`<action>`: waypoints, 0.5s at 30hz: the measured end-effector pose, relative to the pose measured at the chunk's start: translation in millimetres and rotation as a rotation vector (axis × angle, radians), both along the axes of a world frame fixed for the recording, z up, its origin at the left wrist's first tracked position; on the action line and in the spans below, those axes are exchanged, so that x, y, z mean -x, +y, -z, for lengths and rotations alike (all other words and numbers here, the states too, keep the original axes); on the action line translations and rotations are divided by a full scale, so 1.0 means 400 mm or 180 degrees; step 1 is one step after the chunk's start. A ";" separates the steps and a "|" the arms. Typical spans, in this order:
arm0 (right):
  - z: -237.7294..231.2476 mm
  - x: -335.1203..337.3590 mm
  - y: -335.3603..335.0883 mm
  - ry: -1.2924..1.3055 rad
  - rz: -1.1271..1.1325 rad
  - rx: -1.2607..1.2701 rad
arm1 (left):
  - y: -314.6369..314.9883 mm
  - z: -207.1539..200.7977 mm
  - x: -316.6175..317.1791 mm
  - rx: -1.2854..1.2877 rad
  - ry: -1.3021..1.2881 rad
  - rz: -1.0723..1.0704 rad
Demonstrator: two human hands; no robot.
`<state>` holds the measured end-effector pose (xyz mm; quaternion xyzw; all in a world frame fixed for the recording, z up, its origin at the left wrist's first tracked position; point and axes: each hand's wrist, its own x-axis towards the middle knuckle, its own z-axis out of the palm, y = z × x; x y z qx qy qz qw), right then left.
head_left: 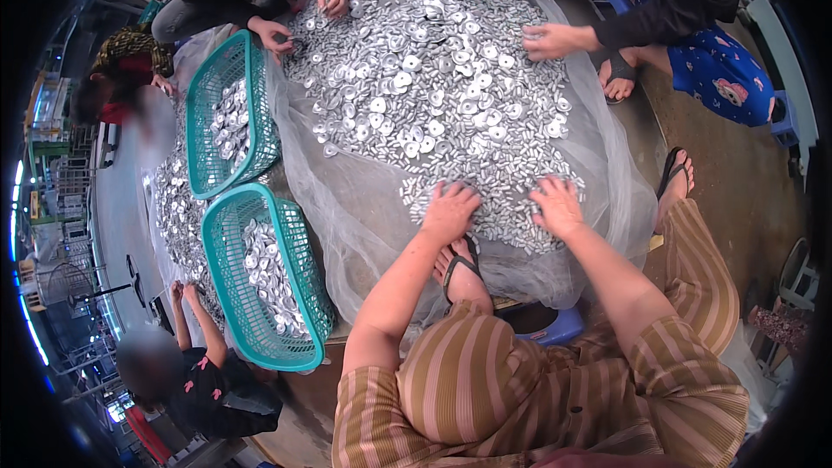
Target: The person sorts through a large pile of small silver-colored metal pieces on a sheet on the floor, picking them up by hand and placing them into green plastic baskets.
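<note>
On a pale net (626, 217), small metal pellets (510, 224), their long axes turned every way, are touched by the loosely spread left hand (451, 209) and right hand (558, 208), whose grip cannot be told, with discs (402, 80) heaped beyond, two baskets (227, 286) set to the left, and co-workers (676, 13) partly cut off.

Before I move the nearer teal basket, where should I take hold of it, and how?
Probably by the rim, midway along both long sides: left hand far, right hand near, coming from above. The nearer teal basket is oblong and open at the top; its far short end crowds the other basket, while the long rims look exposed. The silver discs inside suggest lifting evenly.
</note>
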<state>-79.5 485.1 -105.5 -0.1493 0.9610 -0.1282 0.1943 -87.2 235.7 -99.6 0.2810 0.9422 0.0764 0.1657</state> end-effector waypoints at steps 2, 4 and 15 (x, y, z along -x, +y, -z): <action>0.018 0.007 0.051 0.0195 0.0417 -0.0105 | -0.058 -0.005 0.015 0.0289 -0.0032 -0.0301; 0.045 0.009 0.079 0.0382 0.0880 -0.0089 | -0.134 -0.018 0.032 0.0318 -0.0281 -0.0699; 0.011 0.193 0.037 0.0828 0.1247 0.0530 | 0.027 0.023 0.161 -0.0226 0.0411 -0.0745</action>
